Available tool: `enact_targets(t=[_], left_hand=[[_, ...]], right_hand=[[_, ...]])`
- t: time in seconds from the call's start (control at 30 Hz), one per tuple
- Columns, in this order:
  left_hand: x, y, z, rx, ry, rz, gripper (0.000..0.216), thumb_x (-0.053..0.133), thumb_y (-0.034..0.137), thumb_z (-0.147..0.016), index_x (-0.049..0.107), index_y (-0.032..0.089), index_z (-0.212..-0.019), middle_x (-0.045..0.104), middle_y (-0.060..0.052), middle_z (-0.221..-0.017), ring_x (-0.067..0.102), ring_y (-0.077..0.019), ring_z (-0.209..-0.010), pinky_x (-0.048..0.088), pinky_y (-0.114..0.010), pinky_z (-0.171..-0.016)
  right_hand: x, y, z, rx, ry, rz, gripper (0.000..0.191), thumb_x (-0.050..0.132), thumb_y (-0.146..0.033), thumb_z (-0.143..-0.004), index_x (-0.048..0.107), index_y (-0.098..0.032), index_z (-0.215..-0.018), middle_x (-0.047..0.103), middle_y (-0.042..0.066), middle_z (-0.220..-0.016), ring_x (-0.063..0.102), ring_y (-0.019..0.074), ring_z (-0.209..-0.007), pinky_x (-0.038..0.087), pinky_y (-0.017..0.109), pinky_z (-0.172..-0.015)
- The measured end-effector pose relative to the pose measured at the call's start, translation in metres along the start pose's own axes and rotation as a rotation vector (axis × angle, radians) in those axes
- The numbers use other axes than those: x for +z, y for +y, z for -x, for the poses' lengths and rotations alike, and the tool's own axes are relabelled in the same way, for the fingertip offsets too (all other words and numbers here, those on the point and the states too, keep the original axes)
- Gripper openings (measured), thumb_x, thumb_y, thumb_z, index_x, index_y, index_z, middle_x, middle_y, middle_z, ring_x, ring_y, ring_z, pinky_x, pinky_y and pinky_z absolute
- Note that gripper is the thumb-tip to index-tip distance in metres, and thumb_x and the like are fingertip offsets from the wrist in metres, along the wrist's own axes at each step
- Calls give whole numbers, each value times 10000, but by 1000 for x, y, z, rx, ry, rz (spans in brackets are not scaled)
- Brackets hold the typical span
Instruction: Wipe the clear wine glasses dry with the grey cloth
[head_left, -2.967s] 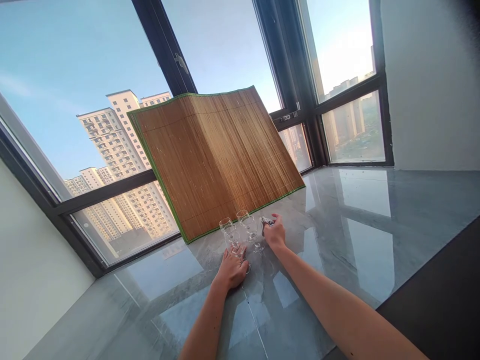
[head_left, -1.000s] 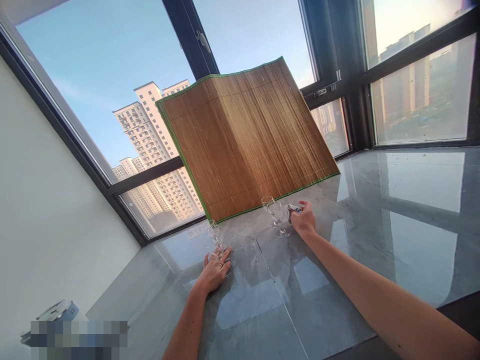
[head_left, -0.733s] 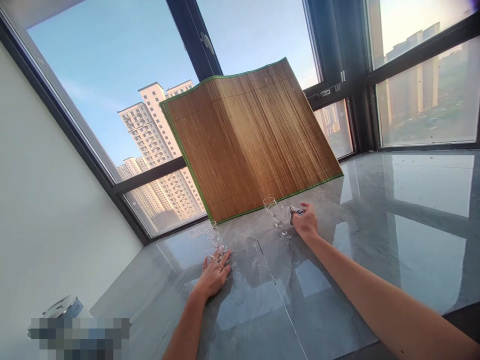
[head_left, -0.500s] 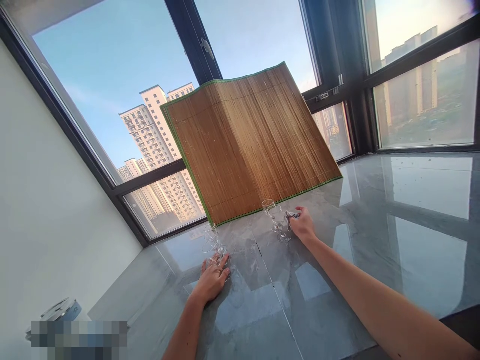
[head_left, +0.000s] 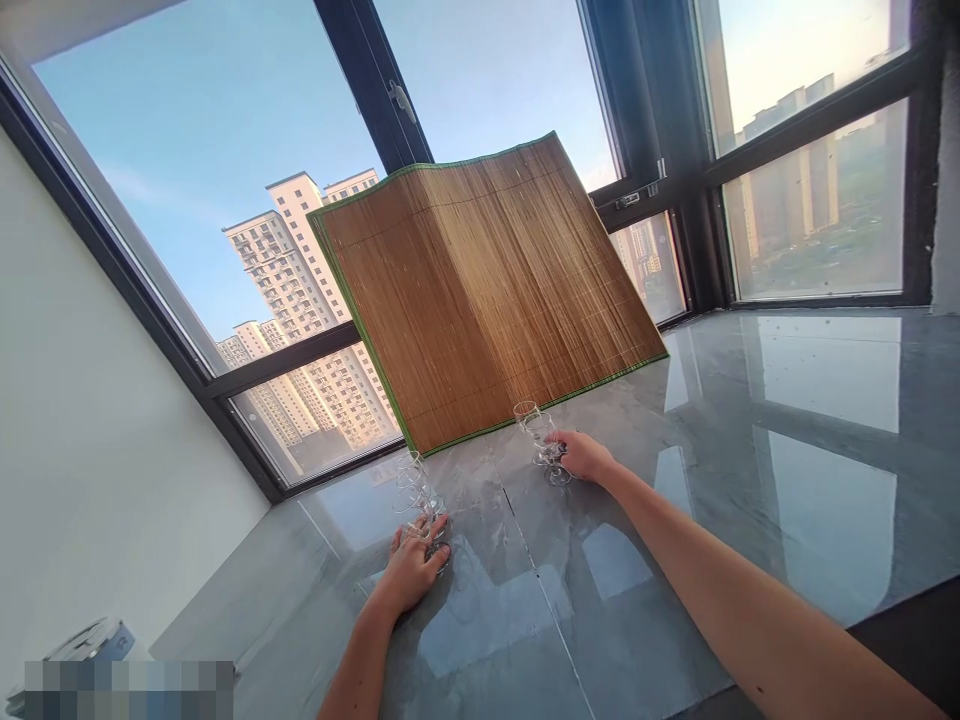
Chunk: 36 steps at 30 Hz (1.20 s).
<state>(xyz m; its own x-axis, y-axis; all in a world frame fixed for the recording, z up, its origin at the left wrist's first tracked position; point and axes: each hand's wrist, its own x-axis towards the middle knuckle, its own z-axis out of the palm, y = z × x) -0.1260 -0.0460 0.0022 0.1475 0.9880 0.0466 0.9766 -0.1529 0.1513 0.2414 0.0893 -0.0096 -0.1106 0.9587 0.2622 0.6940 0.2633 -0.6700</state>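
My left hand (head_left: 412,567) rests low on the tiled ledge, its fingers around the nearest of several clear stemmed glasses (head_left: 409,472) standing in a row. The glass foot shows between thumb and forefinger. Farther forward and right, my right hand (head_left: 589,456) is closed, with its fingertips at the stem of a clear glass (head_left: 556,474). Other stemmed glasses (head_left: 526,413) stand just behind it, by the lower edge of a bamboo mat (head_left: 487,300). The clear outlines overlap, so exact contacts are hard to make out.
The mat has a green border and leans upright against the dark window frame (head_left: 371,85). Glossy grey tiles (head_left: 517,620) cover the ledge, with a dark seam down the middle. A white wall (head_left: 97,380) rises at left; a pale canister (head_left: 97,640) stands at lower left.
My right hand has moved left, in to the right-hand glasses. My left hand's fingers have drawn in around the near glass. The view has shifted slightly.
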Motion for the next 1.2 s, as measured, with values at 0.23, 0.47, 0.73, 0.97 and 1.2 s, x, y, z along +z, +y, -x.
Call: enact_targets(t=[0.23,0.47,0.73,0.97,1.2], left_hand=[[0,0,1,5,21,61,542,441,386,-904,405,322,-1442,354,-37,-1530,214,-255,-1448,43,-518,-1177],[1,-4,-2,-10,36,96,510,426,414,-910,443,343,-1415,336,-16,-1540,217,-288,-1445,97,-530,-1168],[4,-3,-4,-22,104,135,490,454,375,-883,526,286,-1359,400,-29,-1506,290,-234,-1419,166,-443,-1172],[5,-1,-5,-31,110,131,484,447,372,-882,534,288,-1351,405,-26,-1503,301,-234,-1412,170,-447,-1170],[6,-4,-5,-27,106,151,480,436,399,-886,533,301,-1346,443,-19,-1478,297,-225,-1414,188,-422,-1172]], right_hand=[[-1,-8,5,-24,-58,137,566,559,-135,-709,633,-349,-1228,701,37,-1110,647,249,-991,474,319,-767],[-3,-12,8,-33,-69,178,476,555,-173,-727,639,-330,-1168,692,57,-1062,643,259,-949,463,308,-710],[-2,-15,8,-60,-138,193,423,557,-152,-729,676,-315,-1100,688,69,-1005,633,248,-953,444,287,-710],[-2,-17,8,-97,-194,179,372,554,-159,-716,699,-316,-1020,698,38,-951,614,236,-977,422,258,-682],[-5,-20,8,-146,-246,160,303,572,-189,-676,690,-264,-944,681,26,-850,596,238,-950,409,255,-673]])
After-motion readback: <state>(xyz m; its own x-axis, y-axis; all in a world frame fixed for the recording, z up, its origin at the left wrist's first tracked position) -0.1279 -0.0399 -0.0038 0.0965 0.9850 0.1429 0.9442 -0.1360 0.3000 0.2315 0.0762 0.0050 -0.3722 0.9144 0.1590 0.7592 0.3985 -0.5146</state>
